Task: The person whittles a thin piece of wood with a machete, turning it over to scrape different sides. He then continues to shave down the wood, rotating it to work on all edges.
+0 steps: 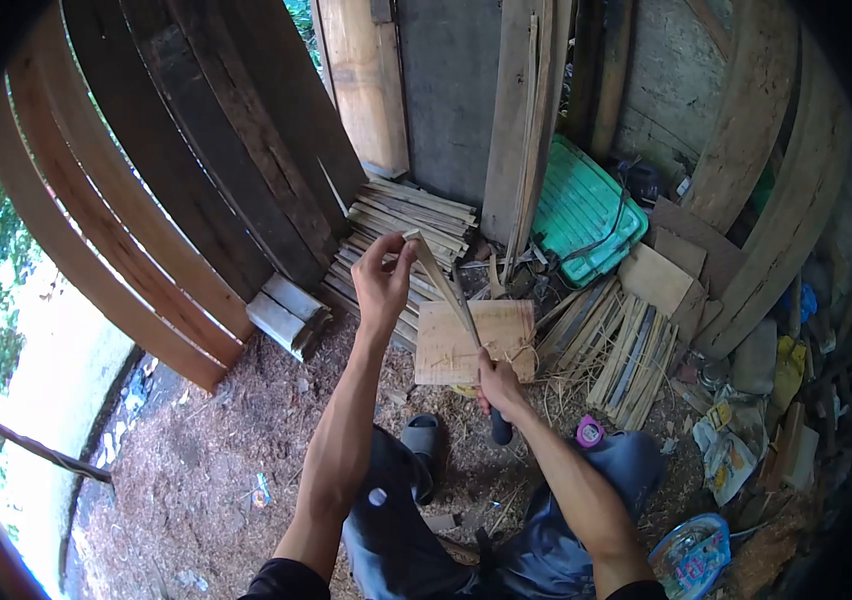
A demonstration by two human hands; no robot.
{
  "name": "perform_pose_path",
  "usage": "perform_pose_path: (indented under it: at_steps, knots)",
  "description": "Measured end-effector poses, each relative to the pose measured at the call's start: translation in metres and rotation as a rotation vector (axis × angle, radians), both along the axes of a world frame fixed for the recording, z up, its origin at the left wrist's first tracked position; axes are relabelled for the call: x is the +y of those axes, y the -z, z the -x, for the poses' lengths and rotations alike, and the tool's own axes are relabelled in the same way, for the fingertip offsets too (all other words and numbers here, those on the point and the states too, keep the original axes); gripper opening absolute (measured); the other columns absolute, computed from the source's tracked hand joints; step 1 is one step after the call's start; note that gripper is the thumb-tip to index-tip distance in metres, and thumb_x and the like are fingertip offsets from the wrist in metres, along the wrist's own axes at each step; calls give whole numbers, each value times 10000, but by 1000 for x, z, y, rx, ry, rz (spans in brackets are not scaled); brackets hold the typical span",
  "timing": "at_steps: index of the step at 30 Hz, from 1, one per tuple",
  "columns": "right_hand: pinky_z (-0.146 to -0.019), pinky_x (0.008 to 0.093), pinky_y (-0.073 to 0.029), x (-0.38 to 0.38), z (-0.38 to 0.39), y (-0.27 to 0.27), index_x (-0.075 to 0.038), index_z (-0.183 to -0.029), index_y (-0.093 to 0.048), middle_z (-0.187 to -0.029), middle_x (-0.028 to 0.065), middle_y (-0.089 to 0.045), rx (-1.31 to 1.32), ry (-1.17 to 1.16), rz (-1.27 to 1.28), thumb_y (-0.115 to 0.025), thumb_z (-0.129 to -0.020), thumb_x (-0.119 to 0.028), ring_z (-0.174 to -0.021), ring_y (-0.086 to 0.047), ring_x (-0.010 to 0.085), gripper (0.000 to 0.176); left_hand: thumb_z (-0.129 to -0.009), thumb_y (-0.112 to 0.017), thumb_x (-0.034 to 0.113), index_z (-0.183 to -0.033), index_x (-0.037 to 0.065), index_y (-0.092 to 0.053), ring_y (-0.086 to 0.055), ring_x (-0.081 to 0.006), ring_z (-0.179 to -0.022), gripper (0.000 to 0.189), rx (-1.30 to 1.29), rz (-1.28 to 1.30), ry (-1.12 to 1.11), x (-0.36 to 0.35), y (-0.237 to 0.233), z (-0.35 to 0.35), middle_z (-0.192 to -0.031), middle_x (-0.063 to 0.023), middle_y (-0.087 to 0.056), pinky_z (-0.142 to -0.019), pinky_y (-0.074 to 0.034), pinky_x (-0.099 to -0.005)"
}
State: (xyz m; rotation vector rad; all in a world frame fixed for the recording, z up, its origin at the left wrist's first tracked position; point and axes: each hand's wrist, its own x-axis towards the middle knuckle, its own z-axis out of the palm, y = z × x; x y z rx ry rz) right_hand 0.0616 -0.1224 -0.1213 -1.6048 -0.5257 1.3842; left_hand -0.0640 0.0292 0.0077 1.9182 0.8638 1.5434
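Observation:
My left hand (383, 282) pinches the upper end of a thin pale wooden strip (434, 268), which slants down to the right above a wooden block (441, 345). My right hand (499, 385) is closed round the dark handle (501, 428) of a knife, whose blade (465, 307) points up and forward, close beside the strip. Whether blade and strip touch, I cannot tell. The block lies on the ground in front of my knees, with thin shavings on its right side.
Split strips lie piled (416, 215) behind the block, and a bundle (636, 360) lies to its right. Farther back are a green plastic crate (586, 215) and plank walls (246, 130). A pink tape measure (590, 432) is by my right knee, a blue-rimmed basin (694, 560) at lower right.

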Motion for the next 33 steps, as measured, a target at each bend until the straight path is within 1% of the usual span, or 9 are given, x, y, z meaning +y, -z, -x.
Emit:
perform_pose_path:
  at_steps: [5,9,11,13,19,23,25,27,33]
  knots:
    - [-325,286,-348,-6,2,6,-53,-701,-433,-467,13,-393,-57,-12,-105,-373,-930,-524,-336,-393,127,527,-863,-624,139,-943,-44,-618,-614,-90,-704,199,-28,-10,-23,5,2,-3,-724,-57,-633,-607,-484,-246]
    - [-328,291,-353,-1,-16,15,-48,-702,-433,-466,21,-404,-93,-49,128,-380,-927,-523,-333,-395,130,528,-866,-625,156,-920,-35,-620,-616,-92,-704,199,-27,30,-55,8,2,0,-729,-53,-639,-611,-480,-239]
    - [-329,296,-356,0,-13,12,-48,-689,-432,-467,22,-409,-204,-78,110,-387,-925,-522,-336,-404,133,531,-868,-623,160,-921,-36,-619,-618,-93,-706,203,-29,34,-55,12,3,3,-732,-51,-641,-616,-481,-240]
    - [-344,335,-392,-4,-8,8,-6,-658,-471,-490,66,-482,-158,-34,-49,-404,-917,-514,-348,-472,177,574,-870,-621,163,-922,-37,-617,-619,-93,-708,207,-24,51,-49,14,6,4,-736,-49,-643,-621,-483,-241]
    - [-343,313,-376,-2,-18,22,-41,-657,-426,-487,37,-444,-176,-54,212,-399,-925,-506,-347,-427,143,538,-872,-618,152,-938,-46,-609,-617,-100,-727,208,-92,37,17,15,10,0,-753,-54,-639,-638,-487,-244]
    - [-341,305,-366,-7,-7,20,-62,-662,-433,-476,36,-434,-92,-15,61,-386,-924,-528,-351,-429,151,537,-878,-602,128,-945,-46,-606,-602,-95,-720,187,-41,56,-23,14,7,-1,-764,-42,-637,-657,-483,-244]
    - [-343,307,-365,-10,-9,50,-71,-669,-438,-471,35,-431,-127,-36,15,-378,-922,-540,-354,-431,151,536,-879,-598,124,-954,-41,-606,-596,-87,-723,181,-36,69,-43,15,10,1,-762,-37,-636,-656,-477,-242]
    - [-346,313,-370,-12,-26,76,-71,-673,-438,-466,28,-418,47,-46,219,-373,-919,-552,-354,-421,148,544,-876,-604,129,-963,-33,-606,-591,-80,-729,185,-71,67,-18,20,11,2,-760,-36,-634,-653,-471,-240]
    - [-346,326,-370,-8,-18,69,-53,-670,-432,-459,26,-405,-194,-53,269,-385,-924,-526,-352,-411,159,539,-878,-606,123,-918,-35,-580,-583,-85,-723,165,-121,74,19,18,9,-2,-743,-27,-606,-653,-475,-239]
